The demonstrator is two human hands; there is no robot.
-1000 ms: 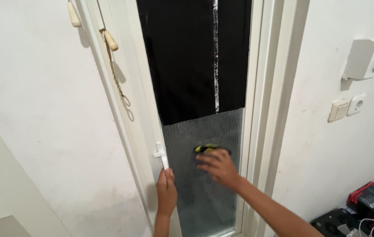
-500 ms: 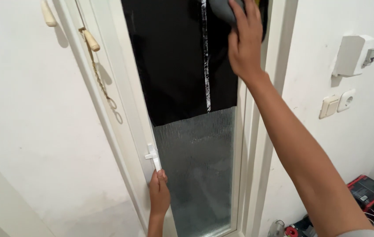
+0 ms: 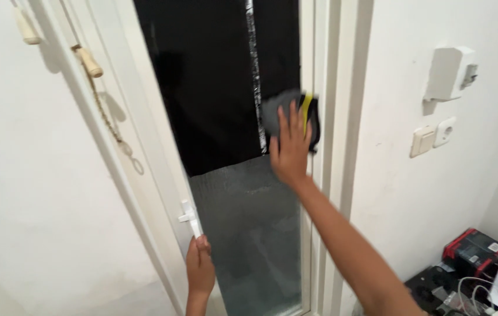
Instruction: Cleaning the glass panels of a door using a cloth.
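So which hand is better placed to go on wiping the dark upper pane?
The right hand, probably: it already presses the grey and yellow cloth flat against the glass. The left hand is low on the frame edge below the white handle.

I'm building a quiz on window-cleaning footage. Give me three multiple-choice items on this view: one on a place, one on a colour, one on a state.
1. Where does the right hand press the cloth?
A. on the wall switch
B. on the dark upper pane, near the right frame
C. on the floor

2. What colour is the stripe on the cloth?
A. yellow
B. red
C. blue

3. How is the left hand placed?
A. hanging free
B. gripping the cord
C. on the door edge just below the white handle

Answers:
1 B, the palm lies flat over the cloth on the dark pane.
2 A, a yellow band shows beside the fingers.
3 C, its fingertips sit under the handle.
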